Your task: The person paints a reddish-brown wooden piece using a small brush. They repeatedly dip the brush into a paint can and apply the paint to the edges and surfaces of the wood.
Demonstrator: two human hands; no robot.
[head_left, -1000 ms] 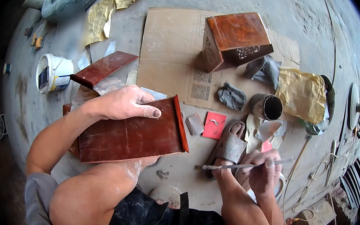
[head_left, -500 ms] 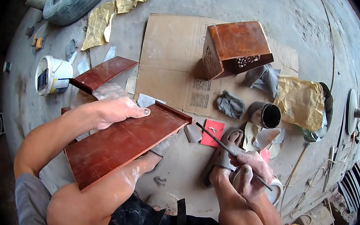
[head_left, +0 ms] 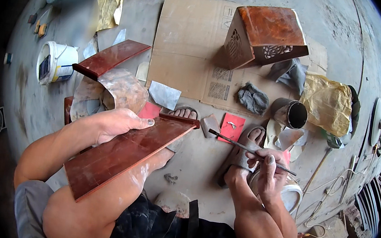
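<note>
My left hand [head_left: 122, 123] grips a reddish-brown wooden panel [head_left: 122, 158] by its far left edge, thumb on top. The panel slants over my left leg, and a raised strip runs along its far right end. Between the thumb and fingers of my right hand [head_left: 270, 169] is a thin dark paintbrush [head_left: 239, 145]. Its tip points left and stops a little short of the panel's end strip, apart from it. Below the brush lie a grey block [head_left: 210, 126] and a red sheet of paper [head_left: 231, 128] with small bits on it.
A brown wooden box [head_left: 271, 29] with carved openings stands on flattened cardboard [head_left: 184, 48]. Near it are grey cloths [head_left: 253, 98], a dark can [head_left: 290, 113] and a crumpled yellow sheet [head_left: 326, 104]. At left stand a white bucket [head_left: 60, 64] and another red-brown panel [head_left: 115, 58].
The view has shifted, so the floor things sit higher in it. My right hand has turned slightly, and the brush lies flatter. The left hand keeps its hold on the panel.
</note>
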